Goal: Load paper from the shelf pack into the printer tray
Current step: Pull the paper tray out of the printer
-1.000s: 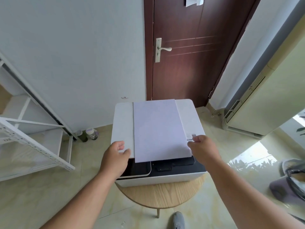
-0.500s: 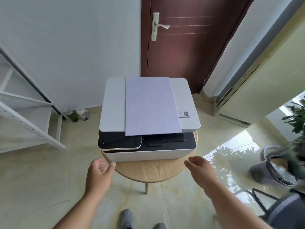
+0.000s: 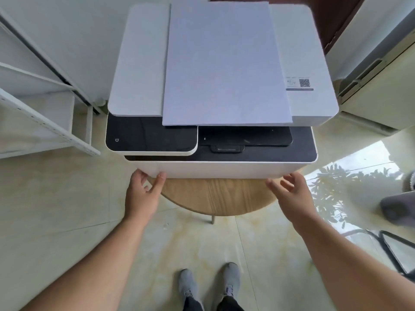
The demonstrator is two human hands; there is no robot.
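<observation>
A white printer [image 3: 139, 63] with a black front deck stands on a round wooden stool [image 3: 215, 196]. A stack of white paper [image 3: 224, 63] lies flat on the printer's lid, its near edge overhanging the black deck. My left hand [image 3: 143, 196] is open at the printer's lower front left corner, fingertips touching the white front face. My right hand [image 3: 292, 194] is open near the lower front right corner, fingers spread, holding nothing. The tray itself is hidden; only the closed white front panel [image 3: 220, 170] shows.
A white metal shelf [image 3: 45, 122] stands at the left against the wall. A dark door [image 3: 332, 19] is behind the printer, a cream cabinet [image 3: 381, 86] at the right. My grey shoes [image 3: 208, 286] are on the tiled floor below.
Both hands let go of the paper on the lid and dropped to the printer's lower front edge. The camera has moved lower and closer to the printer.
</observation>
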